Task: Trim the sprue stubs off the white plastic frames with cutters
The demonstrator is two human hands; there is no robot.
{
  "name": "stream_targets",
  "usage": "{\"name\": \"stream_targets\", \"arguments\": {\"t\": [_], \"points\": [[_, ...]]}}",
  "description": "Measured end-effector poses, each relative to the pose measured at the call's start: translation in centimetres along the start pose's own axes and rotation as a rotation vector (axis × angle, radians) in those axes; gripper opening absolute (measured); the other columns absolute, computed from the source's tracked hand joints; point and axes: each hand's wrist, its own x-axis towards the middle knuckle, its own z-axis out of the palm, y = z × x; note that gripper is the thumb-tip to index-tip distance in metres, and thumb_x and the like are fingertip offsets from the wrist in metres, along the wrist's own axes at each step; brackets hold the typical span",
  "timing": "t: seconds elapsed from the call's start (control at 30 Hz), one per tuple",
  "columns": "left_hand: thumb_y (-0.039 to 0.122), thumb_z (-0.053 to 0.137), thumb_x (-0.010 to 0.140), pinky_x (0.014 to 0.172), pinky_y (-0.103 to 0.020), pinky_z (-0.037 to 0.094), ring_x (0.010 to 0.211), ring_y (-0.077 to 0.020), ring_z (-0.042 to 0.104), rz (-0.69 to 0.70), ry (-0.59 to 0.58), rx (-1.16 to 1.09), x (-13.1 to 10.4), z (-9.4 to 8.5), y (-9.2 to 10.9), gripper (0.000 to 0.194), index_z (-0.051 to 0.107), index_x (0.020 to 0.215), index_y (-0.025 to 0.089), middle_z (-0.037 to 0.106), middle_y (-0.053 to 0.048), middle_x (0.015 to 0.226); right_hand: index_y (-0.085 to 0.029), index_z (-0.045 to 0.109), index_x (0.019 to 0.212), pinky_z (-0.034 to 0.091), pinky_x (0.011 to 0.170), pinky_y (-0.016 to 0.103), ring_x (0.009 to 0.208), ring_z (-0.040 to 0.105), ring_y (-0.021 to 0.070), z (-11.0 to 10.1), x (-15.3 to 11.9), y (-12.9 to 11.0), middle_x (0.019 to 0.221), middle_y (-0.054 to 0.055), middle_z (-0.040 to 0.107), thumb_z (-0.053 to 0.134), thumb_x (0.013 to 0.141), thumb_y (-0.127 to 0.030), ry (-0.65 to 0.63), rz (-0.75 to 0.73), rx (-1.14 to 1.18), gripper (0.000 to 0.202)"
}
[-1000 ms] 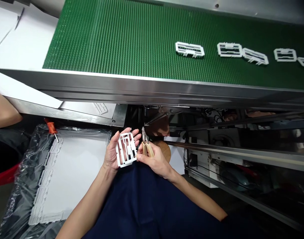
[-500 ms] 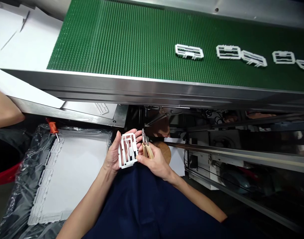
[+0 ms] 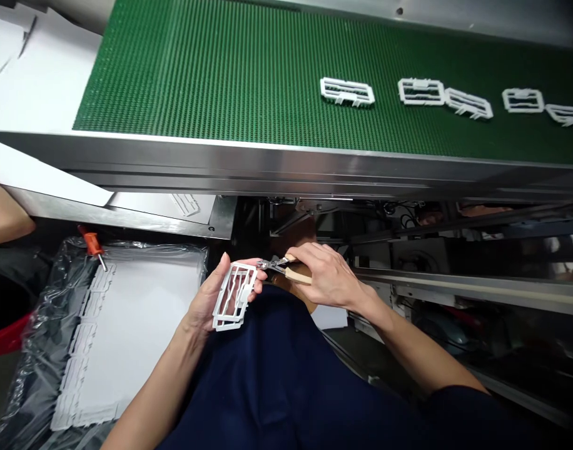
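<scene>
hands [image 3: 273, 282] around slotted white plastic frames [image 3: 236, 296] and metal-tipped pliers [image 3: 286, 267]

Your left hand [image 3: 221, 290] is palm up, thumb raised on the near side, fingers curled loosely toward the right hand; left forearm [image 3: 162, 375] angles up from bottom left. Your right hand [image 3: 328, 275] is turned knuckles up, fingers bent in a grip, fingertips pointing at the left. Right forearm [image 3: 408, 334] comes in slanted from lower right. Hands near each other, both bare.
</scene>
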Motion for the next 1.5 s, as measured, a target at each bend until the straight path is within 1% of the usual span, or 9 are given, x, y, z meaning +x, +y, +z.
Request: {"name": "stream_targets", "arguments": {"t": [0.37,0.63,0.8,0.93,1.03,1.13,1.2,1.3,1.5], "points": [[0.046,0.057,0.082,0.059,-0.024,0.055,0.070,-0.0189,0.065,-0.001,-0.007,0.081,-0.6,0.0,-0.1,0.047,0.065,0.106,0.007,0.069,-0.015,0.088,-0.017,0.057,0.101,0.034,0.072,0.028,0.077,0.051,0.0171,-0.5,0.4,-0.5,0.084,0.005,0.058,0.049,0.085,-0.032,-0.069,-0.087,-0.162,0.024],[0.047,0.060,0.080,0.059,-0.024,0.056,0.070,-0.0192,0.066,-0.008,0.008,0.114,-0.7,-0.2,-0.2,0.046,0.066,0.104,0.008,0.070,-0.015,0.088,-0.019,0.058,0.085,0.023,0.053,0.025,0.060,0.048,0.0122,-0.7,0.2,-0.6,0.070,0.001,0.055,0.049,0.082,-0.027,-0.093,-0.069,-0.136,0.012],[0.045,0.057,0.083,0.058,-0.024,0.055,0.069,-0.0191,0.065,-0.006,-0.018,0.073,-0.7,0.0,-0.3,0.043,0.066,0.102,0.007,0.069,-0.015,0.087,-0.019,0.057,0.079,0.024,0.053,0.023,0.057,0.045,0.0096,-0.5,0.2,-0.6,0.066,-0.002,0.055,0.052,0.077,-0.022,-0.076,0.003,0.060,0.006],[0.039,0.048,0.089,0.059,-0.025,0.055,0.072,-0.0193,0.065,0.029,0.022,0.030,-0.3,-0.1,-0.3,0.038,0.064,0.105,0.008,0.068,-0.013,0.088,-0.019,0.054,0.079,0.031,0.057,0.020,0.058,0.046,0.0085,-0.3,0.4,-0.1,0.065,-0.004,0.054,0.052,0.082,-0.032,-0.018,0.187,0.316,0.013],[0.030,0.047,0.089,0.067,-0.030,0.057,0.077,-0.0212,0.066,0.053,0.173,-0.009,0.3,-0.7,-0.9,0.028,0.064,0.100,0.011,0.069,-0.012,0.088,-0.019,0.052,0.079,0.034,0.058,0.021,0.060,0.047,0.0093,0.9,0.8,0.1,0.067,-0.004,0.055,0.054,0.082,-0.039,0.012,0.313,0.417,0.021],[0.025,0.052,0.087,0.081,-0.036,0.054,0.089,-0.0236,0.066,0.099,0.283,-0.124,1.1,-1.5,-1.7,0.020,0.063,0.097,0.012,0.070,-0.011,0.089,-0.018,0.050,0.080,0.037,0.059,0.022,0.062,0.050,0.0111,3.8,1.5,-0.8,0.069,-0.003,0.056,0.055,0.081,-0.040,-0.058,0.375,0.638,0.022],[0.026,0.053,0.087,0.083,-0.037,0.053,0.092,-0.0240,0.065,0.150,0.293,-0.197,1.4,-2.0,-1.9,0.019,0.062,0.097,0.013,0.070,-0.011,0.091,-0.018,0.049,0.080,0.040,0.061,0.023,0.064,0.052,0.0116,6.0,2.0,-1.9,0.072,-0.002,0.056,0.057,0.079,-0.037,-0.120,0.370,0.813,0.020],[0.024,0.051,0.088,0.078,-0.037,0.055,0.090,-0.0244,0.066,0.220,0.287,-0.259,1.3,-2.6,-1.9,0.020,0.062,0.099,0.012,0.069,-0.011,0.093,-0.017,0.049,0.081,0.042,0.064,0.023,0.067,0.051,0.0115,8.3,3.0,-3.6,0.076,-0.001,0.054,0.062,0.074,-0.032,-0.110,0.364,0.976,0.021],[0.021,0.050,0.088,0.085,-0.040,0.052,0.099,-0.0257,0.063,0.310,0.252,-0.384,0.2,-3.5,-1.4,0.020,0.062,0.100,0.010,0.067,-0.013,0.103,-0.017,0.050,0.085,0.042,0.068,0.024,0.070,0.050,0.0118,9.0,4.7,-4.5,0.079,-0.001,0.055,0.064,0.073,-0.029,-0.133,0.310,0.999,0.022]]}}
